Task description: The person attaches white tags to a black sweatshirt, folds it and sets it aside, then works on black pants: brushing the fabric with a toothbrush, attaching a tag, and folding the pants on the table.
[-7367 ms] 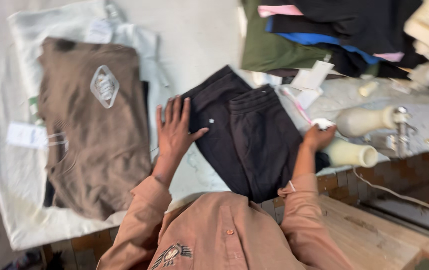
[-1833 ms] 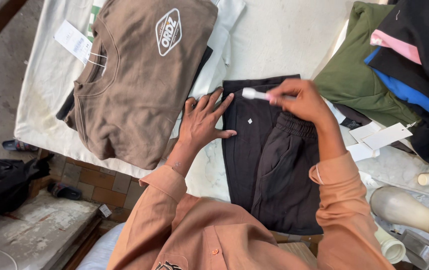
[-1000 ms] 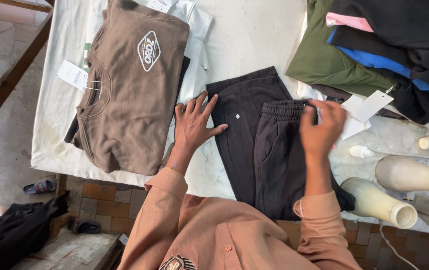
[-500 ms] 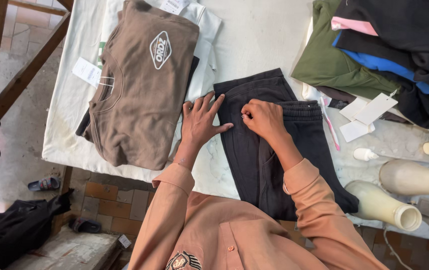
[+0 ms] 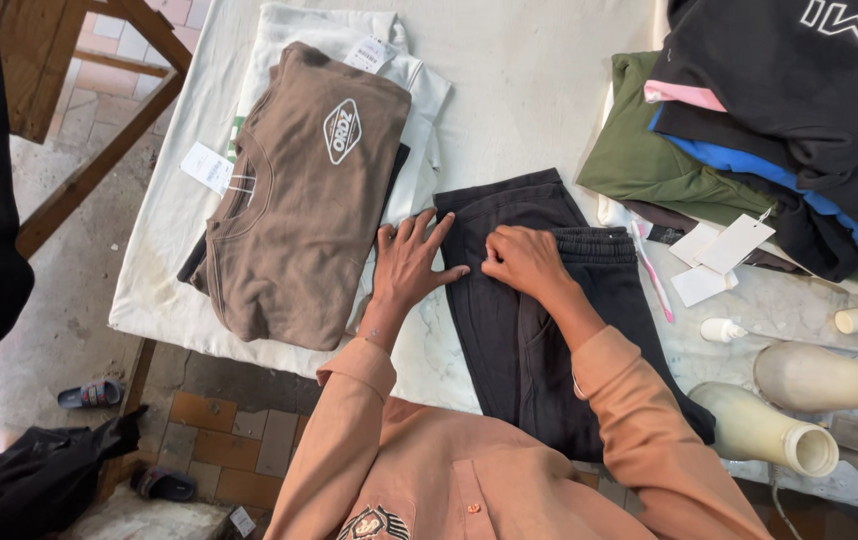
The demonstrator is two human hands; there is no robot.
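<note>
A folded pair of black trousers [image 5: 549, 340] lies on the white-covered table [image 5: 509, 110] in front of me. My left hand [image 5: 411, 262] rests flat with fingers spread on the trousers' left edge. My right hand [image 5: 524, 260] presses on the dark cloth just beside it, fingers curled at a fold near the waistband; whether they pinch anything I cannot tell. A folded brown sweatshirt [image 5: 304, 195] with a white chest badge lies to the left, on top of a white garment [image 5: 349, 35].
A pile of green, blue, pink and black clothes [image 5: 769, 110] fills the right back. White paper tags [image 5: 719, 255], a pink-and-white stick [image 5: 652, 280], small caps and two cream cones [image 5: 764, 430] lie at right. A wooden frame [image 5: 79, 90] stands left; sandals lie on the floor.
My right hand put down the pink-and-white stick at the right and came back left onto the trousers beside my left hand. The left hand stayed flat. The view shifted slightly.
</note>
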